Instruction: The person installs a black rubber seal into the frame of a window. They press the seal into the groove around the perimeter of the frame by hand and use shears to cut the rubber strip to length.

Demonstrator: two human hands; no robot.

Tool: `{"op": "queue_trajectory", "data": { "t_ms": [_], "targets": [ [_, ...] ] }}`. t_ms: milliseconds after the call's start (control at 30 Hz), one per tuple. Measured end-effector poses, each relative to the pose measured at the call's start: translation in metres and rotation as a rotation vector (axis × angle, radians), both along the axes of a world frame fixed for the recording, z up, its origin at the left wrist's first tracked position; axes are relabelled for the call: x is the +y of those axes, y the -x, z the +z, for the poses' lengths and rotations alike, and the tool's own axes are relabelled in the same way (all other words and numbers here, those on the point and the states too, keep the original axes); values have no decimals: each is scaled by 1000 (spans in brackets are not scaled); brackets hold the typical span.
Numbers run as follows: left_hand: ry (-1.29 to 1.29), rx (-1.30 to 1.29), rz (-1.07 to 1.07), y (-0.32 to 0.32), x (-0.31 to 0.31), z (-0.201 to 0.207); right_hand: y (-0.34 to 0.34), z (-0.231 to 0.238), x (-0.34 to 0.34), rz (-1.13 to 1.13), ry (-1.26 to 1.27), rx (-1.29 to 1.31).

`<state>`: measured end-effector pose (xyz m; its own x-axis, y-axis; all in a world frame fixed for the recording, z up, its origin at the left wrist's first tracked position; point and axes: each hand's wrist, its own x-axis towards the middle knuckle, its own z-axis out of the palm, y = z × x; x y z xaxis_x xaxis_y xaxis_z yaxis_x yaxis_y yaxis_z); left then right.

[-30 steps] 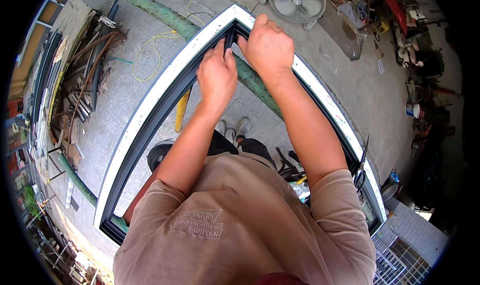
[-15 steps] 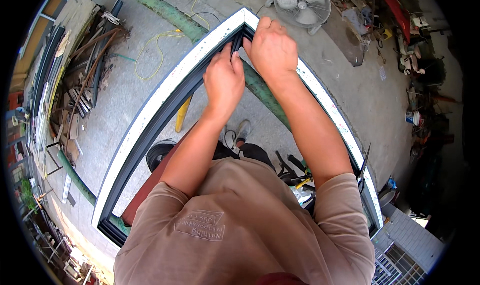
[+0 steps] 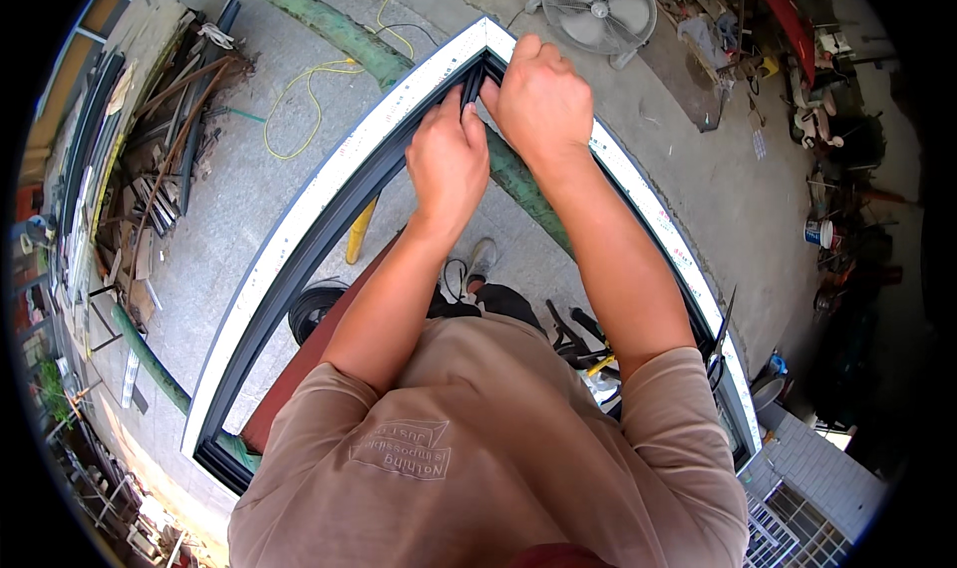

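A large window frame (image 3: 299,229), its upper face covered in white film and its inner edges dark, spreads around me with one corner pointing away. At that corner, my left hand (image 3: 449,164) presses its fingers against the inner side, closed about a thin black rubber strip (image 3: 470,87). My right hand (image 3: 538,99) is curled over the white face just right of the corner, thumb reaching down inside by the strip. The fingertips of both hands are partly hidden. A pair of dark scissors (image 3: 720,341) rests on the frame's right side.
Green pipe-like supports (image 3: 344,31) run beneath the frame. A floor fan (image 3: 598,9) stands beyond the corner, and a yellow cord (image 3: 317,109) loops over the ground. Scrap boards and metal strips (image 3: 150,119) are piled at left. A black coil (image 3: 317,309) lies below the frame opening.
Both hands keep their places at the corner, with barely any shift in the fingers. The view has moved very slightly.
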<state>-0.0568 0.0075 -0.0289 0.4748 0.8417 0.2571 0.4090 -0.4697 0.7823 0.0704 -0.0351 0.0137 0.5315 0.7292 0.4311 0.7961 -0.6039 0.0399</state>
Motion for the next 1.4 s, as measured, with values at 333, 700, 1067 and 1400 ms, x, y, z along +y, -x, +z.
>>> {"op": "queue_trajectory", "data": {
  "t_ms": [333, 700, 1067, 1400],
  "targets": [
    [8, 31, -8, -1, 2, 1, -5, 2, -4, 55, 63, 131],
    [51, 76, -35, -1, 2, 4, 5, 24, -43, -7, 167, 282],
    [20, 85, -26, -1, 5, 4, -15, 15, -56, 165, 177, 239],
    [-36, 51, -69, 1, 7, 7, -2, 21, -50, 40, 143, 345]
  ]
}}
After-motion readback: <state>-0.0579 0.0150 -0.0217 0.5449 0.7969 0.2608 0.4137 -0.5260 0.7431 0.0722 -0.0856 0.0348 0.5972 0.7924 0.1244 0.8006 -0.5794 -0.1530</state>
